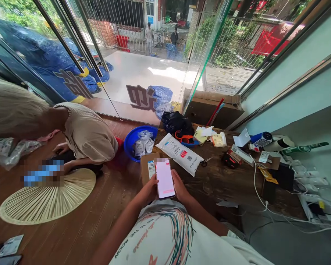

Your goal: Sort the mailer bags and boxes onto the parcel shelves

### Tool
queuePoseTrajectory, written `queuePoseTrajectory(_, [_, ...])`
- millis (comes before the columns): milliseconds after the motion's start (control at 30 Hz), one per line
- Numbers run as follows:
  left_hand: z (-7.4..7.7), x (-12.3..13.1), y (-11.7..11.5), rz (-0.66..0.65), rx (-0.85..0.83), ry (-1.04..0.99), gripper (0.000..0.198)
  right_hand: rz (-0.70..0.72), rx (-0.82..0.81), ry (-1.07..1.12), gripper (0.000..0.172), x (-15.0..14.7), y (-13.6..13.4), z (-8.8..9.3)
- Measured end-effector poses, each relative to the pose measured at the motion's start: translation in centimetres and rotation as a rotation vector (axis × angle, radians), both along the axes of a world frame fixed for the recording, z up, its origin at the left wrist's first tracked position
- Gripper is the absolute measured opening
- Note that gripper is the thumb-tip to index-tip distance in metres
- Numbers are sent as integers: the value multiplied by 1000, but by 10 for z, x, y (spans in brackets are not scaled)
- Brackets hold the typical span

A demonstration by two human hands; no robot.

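Note:
A smartphone (164, 179) with a bright pinkish-white screen stands upright in front of my chest. My left hand (149, 190) wraps its left edge and my right hand (179, 186) wraps its right edge, fingers curled round it. Just behind the phone a brown cardboard parcel (146, 165) with a white label lies on the wooden floor. A white plastic mailer (180, 154) with barcodes lies to the parcel's right.
Another person (82, 134) crouches at my left beside a straw fan (48, 197). A blue basin (134, 139) holds small packets. Orange scissors (183, 138), a tape roll (262, 139), cables (267, 206) and a power strip (309, 180) crowd the right. Glass doors stand ahead.

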State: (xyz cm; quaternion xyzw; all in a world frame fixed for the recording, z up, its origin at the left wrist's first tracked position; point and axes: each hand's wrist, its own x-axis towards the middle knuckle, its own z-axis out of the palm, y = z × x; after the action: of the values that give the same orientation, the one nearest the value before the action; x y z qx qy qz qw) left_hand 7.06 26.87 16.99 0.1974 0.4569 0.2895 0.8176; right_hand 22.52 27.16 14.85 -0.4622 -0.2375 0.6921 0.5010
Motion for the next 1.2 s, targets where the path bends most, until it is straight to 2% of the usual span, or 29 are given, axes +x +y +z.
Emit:
queuePoseTrajectory(100, [12,-5,-21,34,-23,-122,93,43,36,79,37,-3,0,7])
queuePoseTrajectory(200, [17,-11,-30,62,51,-99,106,119,87,92,39,-6,-1,17])
queuePoseTrajectory(333, [17,-15,-34,62,125,-78,107,209,173,5,39,-8,-4,30])
queuePoseTrajectory(467, [18,-17,-41,83,144,-51,109,262,248,-55,38,-7,-8,28])
queuePoseTrajectory(533, [20,-18,-44,95,145,-61,108,308,271,-52,46,-5,-9,22])
queuePoseTrajectory(633, [22,-19,-48,115,133,-82,105,402,331,-19,67,0,-12,16])
queuePoseTrajectory(733, [23,-20,-50,122,119,-94,103,462,380,7,78,3,-15,16])
queuePoseTrajectory(833, [23,-21,-52,121,114,-94,103,454,397,-22,77,1,-18,18])
queuePoseTrajectory(1000, [21,-19,-54,136,122,-91,103,334,349,-114,63,-8,-22,18])
queuePoseTrajectory(1200, [21,-18,-55,129,136,-89,103,379,349,-86,70,-5,-26,23])
